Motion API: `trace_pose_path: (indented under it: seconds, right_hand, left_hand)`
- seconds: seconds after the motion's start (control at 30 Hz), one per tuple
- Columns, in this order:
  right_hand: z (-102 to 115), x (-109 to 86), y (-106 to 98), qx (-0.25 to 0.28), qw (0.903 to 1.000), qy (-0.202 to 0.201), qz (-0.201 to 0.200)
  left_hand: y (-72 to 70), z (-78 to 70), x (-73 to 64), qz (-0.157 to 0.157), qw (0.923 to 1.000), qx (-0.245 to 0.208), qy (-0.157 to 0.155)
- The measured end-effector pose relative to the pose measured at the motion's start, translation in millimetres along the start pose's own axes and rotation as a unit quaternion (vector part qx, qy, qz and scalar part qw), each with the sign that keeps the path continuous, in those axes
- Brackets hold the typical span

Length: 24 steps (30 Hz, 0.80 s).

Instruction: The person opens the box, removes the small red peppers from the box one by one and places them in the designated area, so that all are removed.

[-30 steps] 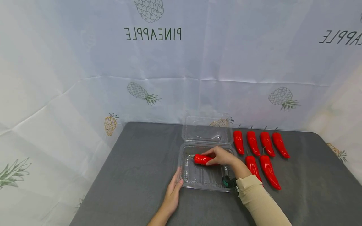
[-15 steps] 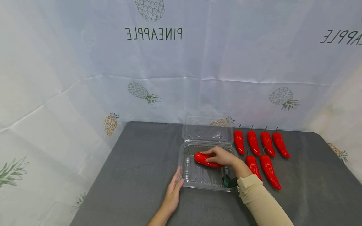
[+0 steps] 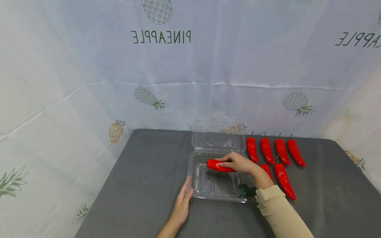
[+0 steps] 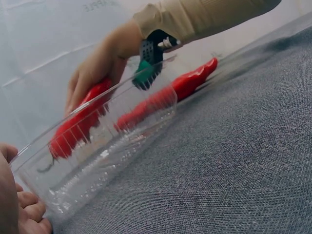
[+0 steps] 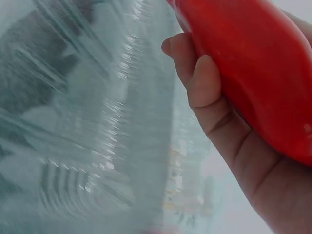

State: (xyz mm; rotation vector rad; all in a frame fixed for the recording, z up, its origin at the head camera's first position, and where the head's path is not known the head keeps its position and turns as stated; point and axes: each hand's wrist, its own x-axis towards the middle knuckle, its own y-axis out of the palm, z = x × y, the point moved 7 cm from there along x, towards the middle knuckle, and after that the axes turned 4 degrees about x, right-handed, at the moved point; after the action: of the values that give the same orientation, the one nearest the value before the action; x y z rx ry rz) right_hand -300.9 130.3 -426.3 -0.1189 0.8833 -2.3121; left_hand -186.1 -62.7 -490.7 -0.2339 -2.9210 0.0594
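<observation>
My right hand [image 3: 236, 162] grips a red chili pepper [image 3: 215, 165] above the base of a clear plastic clamshell box [image 3: 208, 194]. In the right wrist view, the fingers and thumb wrap the glossy red pepper [image 5: 253, 63], with ribbed clear plastic beneath. The pepper lies roughly sideways, its stem end to the left. My left hand [image 3: 181, 206] holds the box's front left corner; in the left wrist view its fingers [image 4: 31, 209] curl against the clear wall. The pepper's stem [image 4: 47, 166] shows through that wall.
The box's raised lid [image 3: 218, 135] leans back toward the patterned cloth [image 3: 178, 66]. Right of the box, several red peppers lie in two rows, including a front pepper [image 3: 284, 181]. Everything stands on a dark grey table [image 3: 148, 165].
The right hand has shifted its hold along the pepper, then moved slightly up and right with it. The left hand has stayed at the box corner.
</observation>
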Motion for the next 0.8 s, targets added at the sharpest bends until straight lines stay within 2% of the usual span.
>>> trace_pose_path:
  seconds: [0.27, 0.47, 0.6, 0.8]
  right_hand:
    - [4, -26.5, -21, 0.009, 0.9986, -0.003, -0.053]
    - [-2, -46.8, -35, 0.036, 0.9939, 0.043, -0.095]
    - [-7, -61.1, -43, 0.043, 0.9892, 0.053, -0.13]
    - [-18, -83.1, -49, 0.052, 0.9801, 0.079, -0.175]
  left_hand:
    - [0.9, 2.3, -0.6, 0.004, 1.0, -0.003, -0.009]
    - [0.1, 3.6, -0.3, -0.001, 0.9998, -0.009, -0.017]
    - [0.1, 1.6, -1.0, -0.001, 0.9999, -0.011, -0.01]
    - [0.5, 0.9, -0.7, 0.0, 0.9997, -0.014, -0.02]
